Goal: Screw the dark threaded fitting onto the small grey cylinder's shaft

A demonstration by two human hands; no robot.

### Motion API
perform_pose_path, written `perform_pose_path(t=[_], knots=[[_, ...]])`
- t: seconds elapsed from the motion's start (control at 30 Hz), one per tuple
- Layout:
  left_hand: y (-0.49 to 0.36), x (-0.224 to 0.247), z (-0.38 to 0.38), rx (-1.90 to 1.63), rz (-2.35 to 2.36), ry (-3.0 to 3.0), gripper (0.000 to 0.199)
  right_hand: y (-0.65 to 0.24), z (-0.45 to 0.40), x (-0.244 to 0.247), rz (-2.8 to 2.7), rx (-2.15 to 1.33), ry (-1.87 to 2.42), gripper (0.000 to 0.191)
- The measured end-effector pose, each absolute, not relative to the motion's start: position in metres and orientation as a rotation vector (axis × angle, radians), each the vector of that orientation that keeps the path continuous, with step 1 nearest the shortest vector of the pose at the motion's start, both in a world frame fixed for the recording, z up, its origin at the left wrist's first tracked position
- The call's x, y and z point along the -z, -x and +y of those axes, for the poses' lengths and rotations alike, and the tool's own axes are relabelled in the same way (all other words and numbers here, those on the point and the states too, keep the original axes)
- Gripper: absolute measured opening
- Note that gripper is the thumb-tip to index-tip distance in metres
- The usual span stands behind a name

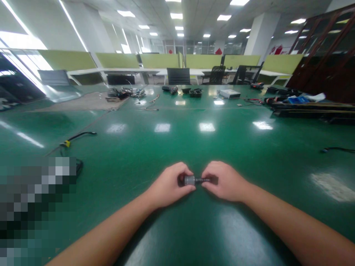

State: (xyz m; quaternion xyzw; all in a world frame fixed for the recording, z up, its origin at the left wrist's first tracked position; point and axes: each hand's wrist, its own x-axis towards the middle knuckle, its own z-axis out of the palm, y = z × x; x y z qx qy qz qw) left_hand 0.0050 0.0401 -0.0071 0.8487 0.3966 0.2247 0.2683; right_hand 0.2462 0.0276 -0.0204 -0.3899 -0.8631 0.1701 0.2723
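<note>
Between my two hands lies a small cylindrical part (189, 180) with a wide silver-grey body and a narrower dark shaft (198, 181) pointing right. I cannot make out its exact kind. The thumb and fingers of my left hand (173, 184) close around the grey body, hiding its left end. My right hand (223, 181) pinches the thin dark end, and part of that end is hidden by the fingers. Both hands are low over the green tabletop (177, 147), near its front.
A dark cable with a yellow piece (67, 143) lies left, near a blurred-out device (41, 188). Another black cable (337, 149) is at right. Along the far side are tools (169, 89), a grey box (229, 94) and a dark stack (305, 110).
</note>
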Motion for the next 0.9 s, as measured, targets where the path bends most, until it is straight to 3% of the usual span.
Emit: perform_pose_path(t=[0.9], knots=[[-0.0027,0.0088,0.0415,-0.641,1.096,-2.298,0.023,-0.2563,0.0315,0.0200,-2.319,-0.421,1.092,0.007]])
